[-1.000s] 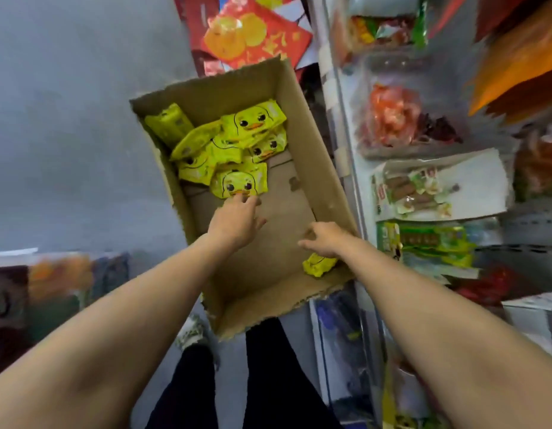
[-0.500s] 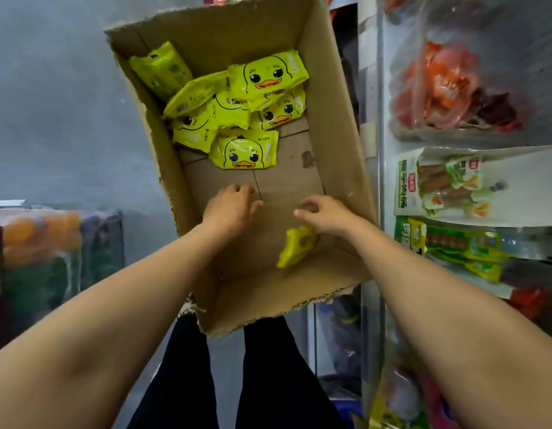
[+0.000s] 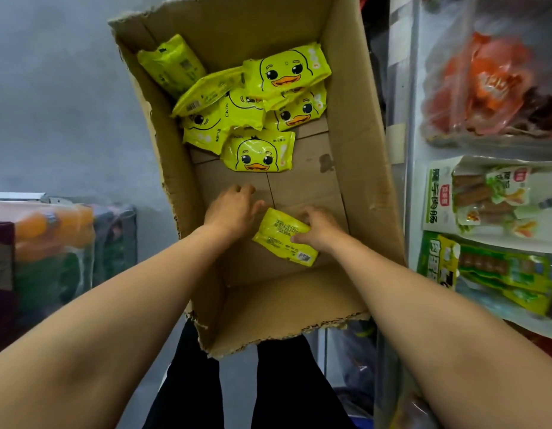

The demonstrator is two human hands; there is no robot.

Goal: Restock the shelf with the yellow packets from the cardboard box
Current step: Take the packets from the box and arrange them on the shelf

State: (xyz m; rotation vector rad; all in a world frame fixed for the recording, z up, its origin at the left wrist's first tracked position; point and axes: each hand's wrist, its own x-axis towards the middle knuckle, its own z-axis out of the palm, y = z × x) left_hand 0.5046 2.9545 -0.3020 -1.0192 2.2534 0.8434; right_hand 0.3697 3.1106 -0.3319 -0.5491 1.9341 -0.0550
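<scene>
Down in the cardboard box [image 3: 361, 125], the right hand [image 3: 318, 230] pinches one yellow packet [image 3: 281, 235] near the near-right corner, thumb on its printed back, fingers curled over the far edge (likely so it lifts flat). Just beside it, the left hand [image 3: 234, 207] rests on the box floor, fingers loosely bent and holding nothing. Remaining packets [image 3: 253, 106] heap against the far-left corner. Beyond the right wall stands the shelf [image 3: 404, 212].

Right hand [image 3: 318, 229] grips a yellow packet [image 3: 281, 236] inside the cardboard box [image 3: 355, 125].
</scene>
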